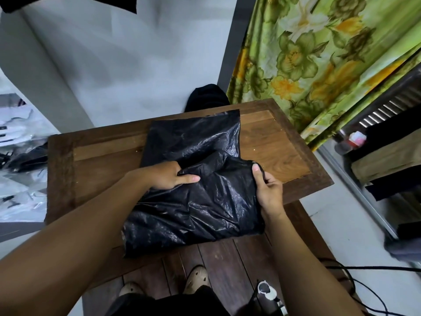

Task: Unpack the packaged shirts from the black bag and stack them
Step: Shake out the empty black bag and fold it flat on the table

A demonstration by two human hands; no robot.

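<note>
A crinkled black plastic bag [196,197] lies across the middle of a small wooden table [102,165] and bulges toward the near edge. My left hand [168,176] rests on top of the bag, its fingers tucked into a fold of the plastic and its thumb lying straight across it. My right hand [268,188] pinches the bag's right edge between thumb and fingers. No shirt shows outside the bag on the table; whatever is inside is hidden.
Clear-wrapped garments [20,156] lie in a heap on the floor at the left. A green floral curtain [319,58] hangs at the back right, with a rack of folded clothes [387,163] beside it. Cables [364,281] run over the floor at the right. My feet stand below the table.
</note>
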